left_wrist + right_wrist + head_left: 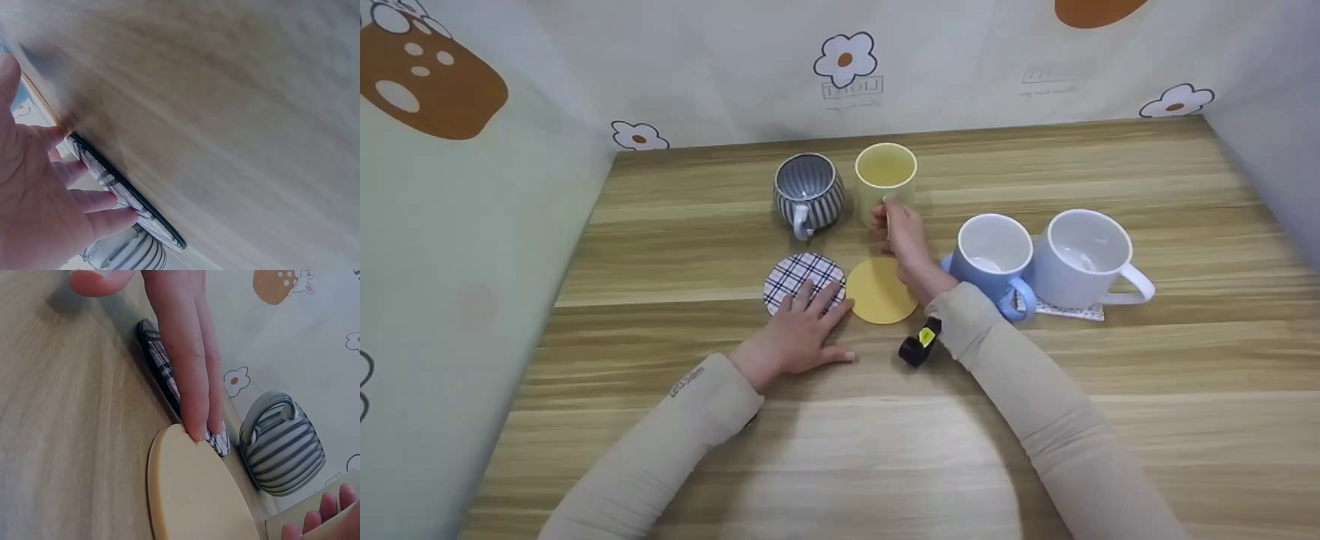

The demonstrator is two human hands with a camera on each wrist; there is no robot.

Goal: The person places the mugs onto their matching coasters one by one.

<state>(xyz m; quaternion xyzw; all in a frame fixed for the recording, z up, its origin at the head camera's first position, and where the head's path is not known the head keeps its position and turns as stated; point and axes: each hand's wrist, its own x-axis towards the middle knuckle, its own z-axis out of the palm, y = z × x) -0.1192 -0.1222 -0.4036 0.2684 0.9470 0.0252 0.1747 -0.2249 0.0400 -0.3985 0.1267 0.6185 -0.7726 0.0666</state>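
Note:
In the head view my right hand (904, 232) grips the handle of a pale yellow mug (885, 166), which stands at the back of the table. Its curled fingers (329, 506) show at the lower right of the right wrist view. My left hand (799, 330) lies with spread, straight fingers on a round plaid coaster (791, 271). One of its fingertips meets the edge of a round yellow coaster (879, 292) beside it. Behind the plaid coaster stands a grey striped mug (810, 196), its handle toward me.
To the right, a blue mug (994, 259) and a white mug (1084, 255) stand close together, with a patterned coaster (1069, 309) under the white one. A patterned wall covering (735, 75) rises behind the wooden table (1200, 420). A black wrist strap (919, 346) hangs by the right cuff.

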